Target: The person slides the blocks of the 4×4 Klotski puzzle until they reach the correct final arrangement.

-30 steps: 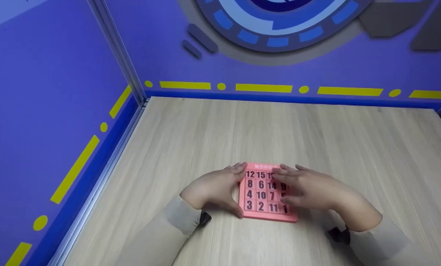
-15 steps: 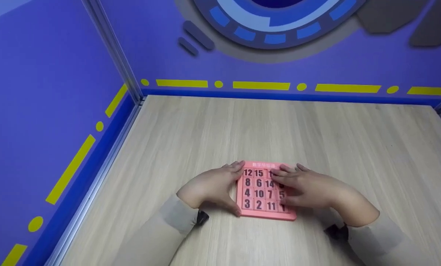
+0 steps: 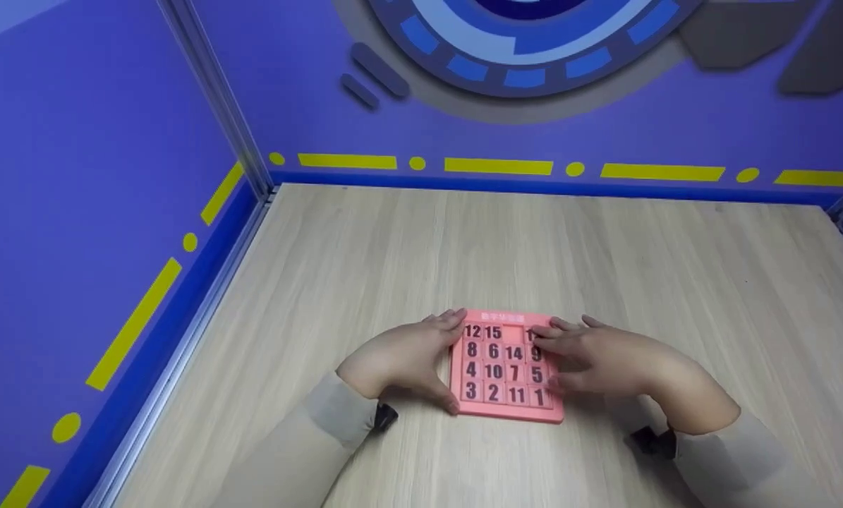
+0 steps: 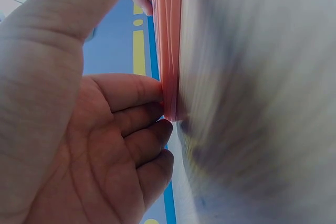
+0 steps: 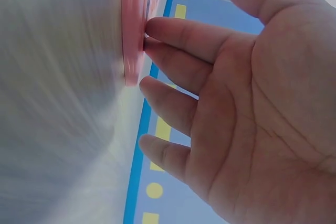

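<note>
A pink sliding number puzzle [image 3: 493, 371] lies flat on the wooden table, its black-numbered tiles facing up. In the top row a vacant slot [image 3: 513, 334] shows between the 15 tile [image 3: 492, 332] and a partly covered corner tile [image 3: 531, 334]. My left hand [image 3: 407, 360] holds the puzzle's left side, thumb at the near corner and fingers at the far one. In the left wrist view its fingertips meet the pink edge. My right hand [image 3: 608, 358] reaches over the right side with fairly straight fingers, their tips on the corner tile.
The wooden table [image 3: 365, 254] runs back to a blue-purple wall [image 3: 675, 134] with yellow dashes. Another such panel [image 3: 96, 183] stands along the left, joined by a metal post [image 3: 213, 92]. Black bands sit at both sleeve cuffs.
My right hand has shifted right, and the tile under its fingers has slid from the third place to the top right corner, uncovering the slot. The left hand stays in place.
</note>
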### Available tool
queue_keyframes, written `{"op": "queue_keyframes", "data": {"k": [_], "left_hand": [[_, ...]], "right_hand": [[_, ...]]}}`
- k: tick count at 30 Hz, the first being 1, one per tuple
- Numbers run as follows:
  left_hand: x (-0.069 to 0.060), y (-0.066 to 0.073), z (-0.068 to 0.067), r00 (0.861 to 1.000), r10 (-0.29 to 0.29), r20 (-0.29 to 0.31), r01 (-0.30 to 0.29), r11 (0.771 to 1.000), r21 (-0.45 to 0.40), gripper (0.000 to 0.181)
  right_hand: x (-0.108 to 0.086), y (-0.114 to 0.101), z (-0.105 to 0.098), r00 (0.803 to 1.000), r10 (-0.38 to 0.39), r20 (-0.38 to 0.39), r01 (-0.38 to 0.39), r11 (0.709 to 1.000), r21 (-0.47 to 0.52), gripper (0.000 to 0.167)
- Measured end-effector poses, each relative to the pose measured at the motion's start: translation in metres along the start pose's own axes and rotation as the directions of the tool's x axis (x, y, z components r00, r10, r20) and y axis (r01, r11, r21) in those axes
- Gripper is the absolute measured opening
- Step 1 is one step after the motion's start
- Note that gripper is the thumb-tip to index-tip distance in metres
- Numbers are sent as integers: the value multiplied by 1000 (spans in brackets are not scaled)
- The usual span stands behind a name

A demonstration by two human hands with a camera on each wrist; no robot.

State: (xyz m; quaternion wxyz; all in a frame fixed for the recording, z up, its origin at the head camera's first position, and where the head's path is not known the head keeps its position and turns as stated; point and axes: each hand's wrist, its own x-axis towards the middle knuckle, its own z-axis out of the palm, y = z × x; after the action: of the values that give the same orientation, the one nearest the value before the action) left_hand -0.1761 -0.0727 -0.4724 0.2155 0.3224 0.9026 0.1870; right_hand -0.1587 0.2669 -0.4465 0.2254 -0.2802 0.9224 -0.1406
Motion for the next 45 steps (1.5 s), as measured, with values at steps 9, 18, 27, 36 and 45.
{"op": "queue_keyframes", "data": {"k": [9,18,27,36,45], "left_hand": [[0,-1,4,1000,1,4,-1,1000,-4,134],[3,3,-1,1000,1,22,-2,1000,16,134],[1,3,-1,1000,-14,10,14,1000,11,132],[2,2,-6,1000,-6,0,6,1000,5,132],[-3,-1,-4,1000,-9,-1,9,1000,-13,133]], "right_hand": [[-7,-11,1,1000,-7,-12,7,999,-40,72],[-11,-29,12,993,-122,-8,121,992,-45,76],[-8,-26,13,993,-116,-4,115,992,-46,75],[3,-15,9,995,-95,-22,94,995,-39,71],[13,-2,17,987,-136,-80,135,991,-26,66]]}}
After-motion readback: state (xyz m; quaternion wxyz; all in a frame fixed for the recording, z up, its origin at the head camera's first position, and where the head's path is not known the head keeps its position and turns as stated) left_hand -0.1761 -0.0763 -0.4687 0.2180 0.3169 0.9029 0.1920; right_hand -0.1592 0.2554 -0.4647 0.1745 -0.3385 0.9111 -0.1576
